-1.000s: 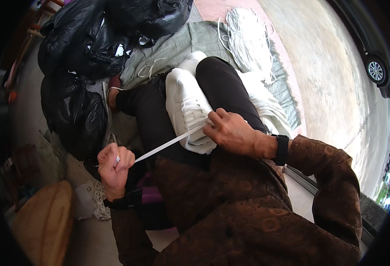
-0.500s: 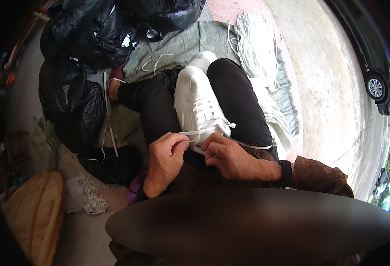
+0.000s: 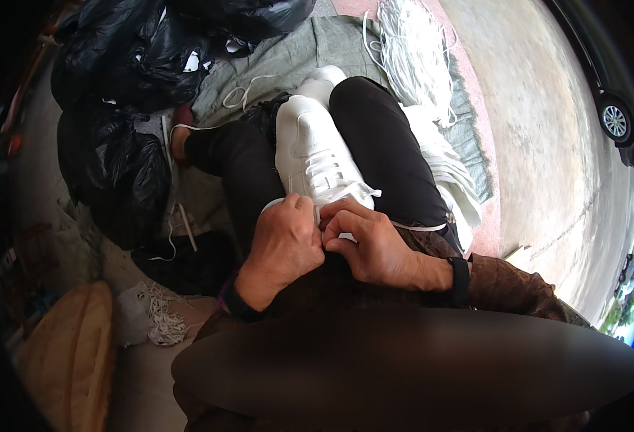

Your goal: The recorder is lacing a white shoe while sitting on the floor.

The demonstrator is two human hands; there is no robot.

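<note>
Extending beyond hands [image 3: 287, 237] [image 3: 378, 248]: white shoe [image 3: 315, 147].

Back from the right fingers [image 3: 349, 216] sits a black wristband [image 3: 460, 279], then a dark brown, faintly patterned sleeve [image 3: 513, 289]. Another dark band [image 3: 243, 302] lies back from the left fingers [image 3: 299, 209]; black trousers [image 3: 378, 137] show beyond both.

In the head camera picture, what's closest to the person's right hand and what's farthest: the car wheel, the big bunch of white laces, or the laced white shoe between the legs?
Nearest to the right hand first:
1. Laced white shoe: just ahead, slightly left.
2. Bunch of white laces: farther ahead, slightly right.
3. Car wheel: far off right.
</note>
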